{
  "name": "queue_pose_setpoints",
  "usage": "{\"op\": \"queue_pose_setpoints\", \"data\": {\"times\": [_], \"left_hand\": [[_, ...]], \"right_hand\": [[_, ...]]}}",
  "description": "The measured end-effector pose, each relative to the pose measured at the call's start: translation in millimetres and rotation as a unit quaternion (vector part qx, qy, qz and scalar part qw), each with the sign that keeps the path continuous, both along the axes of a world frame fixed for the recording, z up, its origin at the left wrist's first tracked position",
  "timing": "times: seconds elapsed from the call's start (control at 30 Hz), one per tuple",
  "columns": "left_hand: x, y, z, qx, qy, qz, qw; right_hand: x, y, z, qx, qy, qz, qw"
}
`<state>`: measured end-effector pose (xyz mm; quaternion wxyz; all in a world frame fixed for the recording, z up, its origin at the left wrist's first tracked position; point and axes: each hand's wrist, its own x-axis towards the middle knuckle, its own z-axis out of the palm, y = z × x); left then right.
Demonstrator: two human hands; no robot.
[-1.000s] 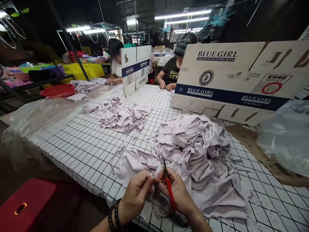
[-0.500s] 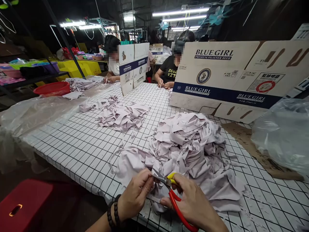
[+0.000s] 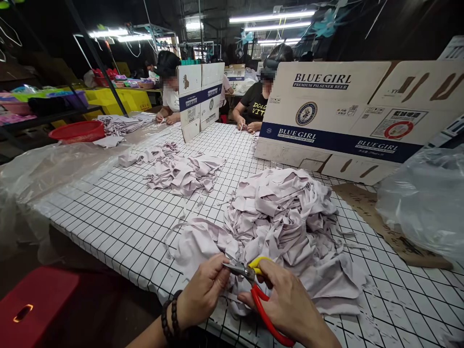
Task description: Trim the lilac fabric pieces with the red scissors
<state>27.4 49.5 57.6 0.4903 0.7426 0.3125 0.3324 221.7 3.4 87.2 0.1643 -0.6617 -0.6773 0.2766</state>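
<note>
Head view: pale lilac fabric piece (image 3: 203,241), crumpled, meets red-handled scissors (image 3: 253,285).

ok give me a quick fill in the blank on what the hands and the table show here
1. The right hand holds scissors with ____ handles.
2. The left hand pinches a piece of pale ____.
3. The left wrist wears a beaded ____.
4. The table cover has a black ____ pattern.

Missing words: red; fabric; bracelet; grid

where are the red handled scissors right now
In the head view, the red-handled scissors are at bottom centre in the right hand, blades pointing at the left hand, before the big fabric pile.
</note>
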Motion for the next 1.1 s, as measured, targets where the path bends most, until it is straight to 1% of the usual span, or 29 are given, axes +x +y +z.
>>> {"op": "queue_pose_setpoints", "data": {"times": [0.13,0.33,0.7,0.87,1.1], "left_hand": [[-0.3,0.0,-0.8,-0.013,-0.007,-0.003,1.0],[0.7,1.7,1.2,-0.014,-0.009,-0.008,1.0],[1.3,2.6,1.8,-0.017,-0.009,-0.009,1.0],[1.5,2.5,0.9,-0.014,-0.011,-0.01,1.0],[-0.9,1.5,1.8,-0.034,-0.015,-0.021,0.999]], "right_hand": [[0.6,0.4,-1.6,-0.001,0.007,0.001,1.0],[0.1,-1.1,-3.7,0.042,0.003,-0.001,0.999],[-1.0,0.8,1.0,0.007,-0.001,-0.004,1.0],[-0.3,-0.2,-2.1,-0.001,-0.001,-0.008,1.0],[0.3,-0.1,-6.6,0.004,-0.002,-0.005,1.0]]}}
